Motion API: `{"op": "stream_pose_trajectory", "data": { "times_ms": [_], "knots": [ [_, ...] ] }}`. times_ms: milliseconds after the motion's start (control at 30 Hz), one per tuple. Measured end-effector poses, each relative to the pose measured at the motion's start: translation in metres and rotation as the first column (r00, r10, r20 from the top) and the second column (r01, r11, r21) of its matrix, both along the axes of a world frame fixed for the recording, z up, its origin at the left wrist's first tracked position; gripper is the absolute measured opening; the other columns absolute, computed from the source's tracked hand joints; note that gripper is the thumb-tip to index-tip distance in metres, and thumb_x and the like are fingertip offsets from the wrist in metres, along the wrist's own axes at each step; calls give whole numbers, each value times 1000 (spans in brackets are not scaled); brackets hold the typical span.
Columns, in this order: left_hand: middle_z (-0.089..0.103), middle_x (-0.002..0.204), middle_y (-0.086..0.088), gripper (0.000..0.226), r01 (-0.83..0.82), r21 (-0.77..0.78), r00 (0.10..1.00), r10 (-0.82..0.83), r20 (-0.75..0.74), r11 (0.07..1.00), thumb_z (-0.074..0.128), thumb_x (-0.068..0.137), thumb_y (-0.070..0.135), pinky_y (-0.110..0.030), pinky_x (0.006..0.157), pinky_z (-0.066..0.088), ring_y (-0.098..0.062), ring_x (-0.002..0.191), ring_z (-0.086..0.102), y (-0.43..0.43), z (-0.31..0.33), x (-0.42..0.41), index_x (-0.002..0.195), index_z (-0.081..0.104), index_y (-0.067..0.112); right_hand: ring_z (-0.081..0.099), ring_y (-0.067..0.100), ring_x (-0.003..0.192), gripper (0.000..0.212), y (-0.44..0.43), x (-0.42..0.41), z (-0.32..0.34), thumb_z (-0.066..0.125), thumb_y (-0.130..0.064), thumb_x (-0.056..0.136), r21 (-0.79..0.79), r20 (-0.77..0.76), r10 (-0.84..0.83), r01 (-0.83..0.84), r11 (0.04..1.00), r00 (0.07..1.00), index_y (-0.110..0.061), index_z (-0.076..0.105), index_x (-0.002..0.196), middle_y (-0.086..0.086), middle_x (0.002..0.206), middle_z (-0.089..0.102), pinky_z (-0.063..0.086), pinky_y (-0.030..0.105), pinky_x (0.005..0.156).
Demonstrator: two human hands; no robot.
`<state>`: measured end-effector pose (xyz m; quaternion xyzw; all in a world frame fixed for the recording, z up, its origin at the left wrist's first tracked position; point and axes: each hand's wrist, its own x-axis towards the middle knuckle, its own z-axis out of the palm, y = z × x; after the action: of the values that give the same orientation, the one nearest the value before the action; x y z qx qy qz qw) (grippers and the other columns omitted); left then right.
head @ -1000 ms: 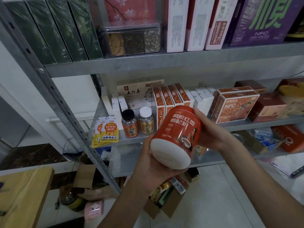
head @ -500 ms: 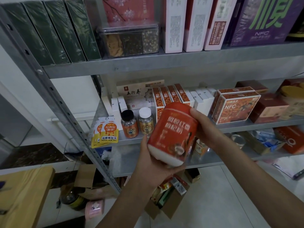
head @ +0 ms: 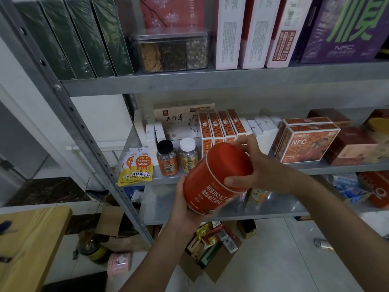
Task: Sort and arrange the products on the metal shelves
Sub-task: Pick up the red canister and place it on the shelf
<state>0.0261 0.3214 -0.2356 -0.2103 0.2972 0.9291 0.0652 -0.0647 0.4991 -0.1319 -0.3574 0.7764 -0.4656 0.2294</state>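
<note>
A large red jar [head: 212,182] with gold lettering is held tilted in front of the middle metal shelf [head: 164,180]. My left hand [head: 183,209] cups its lower end from below. My right hand [head: 259,167] grips its red lid end, thumb across the front and fingers over the top. Behind the jar on the shelf stand two small pill bottles [head: 176,158], a row of narrow orange boxes [head: 221,129] and yellow juice pouches [head: 136,167] at the shelf's front left corner.
Orange NFC boxes [head: 305,142] and brown boxes sit to the right on the same shelf. The upper shelf holds green boxes [head: 73,36], a clear container [head: 172,51] and tall white boxes. An open carton [head: 210,249] of goods lies on the floor below; a wooden table [head: 27,241] is at lower left.
The jar has been turned over: its white bottom faced me before, and now the red lid end points up toward the shelf. My right hand has shifted onto the lid.
</note>
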Motion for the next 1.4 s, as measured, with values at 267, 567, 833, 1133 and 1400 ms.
{"op": "stream_pose_trajectory", "data": {
  "times_ms": [267, 567, 833, 1133, 1400],
  "knots": [
    [69, 114, -19, 57, -16, -160, 1000, 18, 9, 987, 56, 83, 63, -48, 75, 57, -34, 101, 69, -5, -7, -10, 116, 69, 19, 31, 20, 133, 118, -6, 19, -27, 86, -50, 59, 210, -424, -64, 168, 963, 903, -55, -2, 138, -8, 148, 12, 51, 46, 97],
    [75, 100, -6, 58, -162, -687, 986, 143, -85, 708, 32, 93, 67, -41, 90, 54, -22, 99, 71, -47, 22, -30, 98, 75, 28, 29, 19, 133, 112, -28, 36, -53, 94, -41, 51, -291, -592, -372, 241, 926, 715, -33, 26, 140, 6, 146, 25, 43, 39, 97],
    [60, 131, -16, 32, -297, -954, 922, 251, -295, -32, 52, 98, 13, -41, 103, 43, -31, 121, 54, -140, 19, -91, 127, 61, 3, 21, 24, 138, 102, -85, -17, -68, 86, -49, 61, -595, -631, -641, 258, 761, 436, -29, 21, 137, 12, 144, 21, 33, 36, 108],
    [1, 164, -9, 65, 28, -760, 990, -86, 111, -649, 24, 103, 51, -41, 122, -1, -31, 150, -8, -188, -1, -156, 157, 8, 19, 29, 40, 134, 107, -155, -84, -59, 94, -34, 55, -407, -746, -508, 310, 859, 431, -24, 32, 142, 20, 147, 25, 31, 46, 106],
    [6, 163, -11, 59, 32, -752, 977, -137, 162, -659, 19, 106, 36, -44, 121, 9, -26, 151, 1, -189, 0, -161, 155, 5, 6, 35, 31, 131, 108, -197, -158, -30, 95, -33, 54, -203, -608, -423, 384, 901, 671, -19, 39, 145, 16, 143, 37, 32, 27, 103]
  ]
}}
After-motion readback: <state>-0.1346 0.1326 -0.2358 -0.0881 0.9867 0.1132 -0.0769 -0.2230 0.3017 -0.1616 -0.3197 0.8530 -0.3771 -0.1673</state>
